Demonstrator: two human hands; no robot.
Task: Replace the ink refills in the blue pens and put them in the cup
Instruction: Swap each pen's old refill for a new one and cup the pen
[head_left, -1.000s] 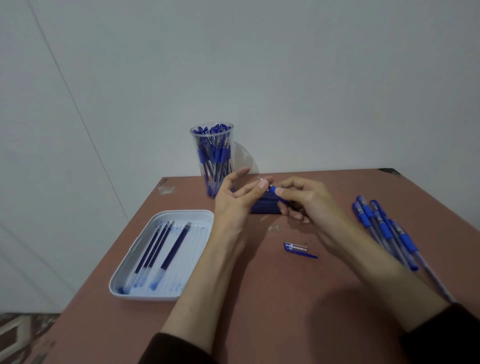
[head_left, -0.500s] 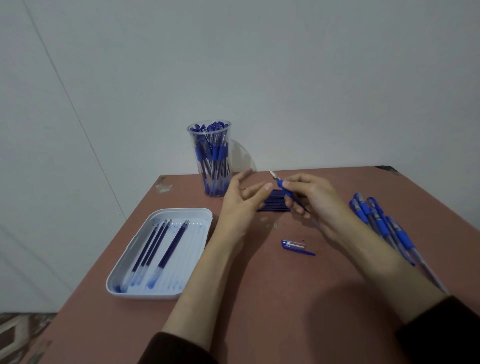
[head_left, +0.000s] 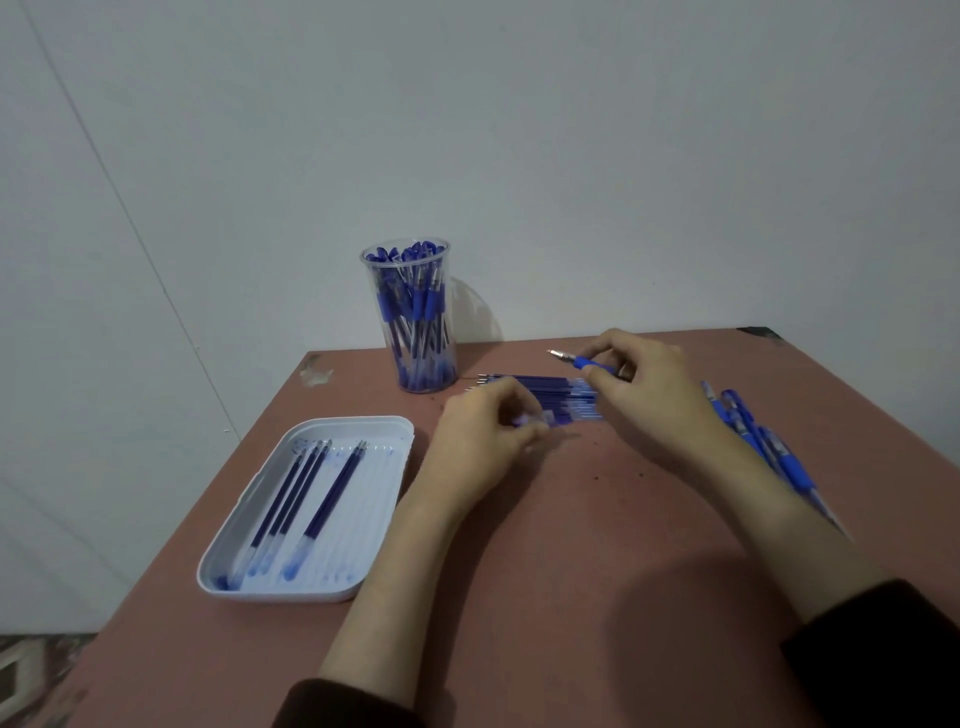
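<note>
Blue pen (head_left: 592, 365) pinched in the right hand (head_left: 649, 395), just by the pile of refills (head_left: 550, 387), near the cup (head_left: 415, 322).
Likely light, thin, stiff and a bit slippery; best held by the blue grip. Left hand (head_left: 483, 436) curled by the pile, too blurry to tell if holding anything.

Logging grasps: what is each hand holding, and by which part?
Right hand holds a blue pen by its barrel, tip free. Left hand pinches a small blurred piece.

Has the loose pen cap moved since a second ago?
Yes, farther from the person: its spot on the table is bare, and the left hand pinches what looks like the cap, blurred, at the near edge of the refill pile.
</note>
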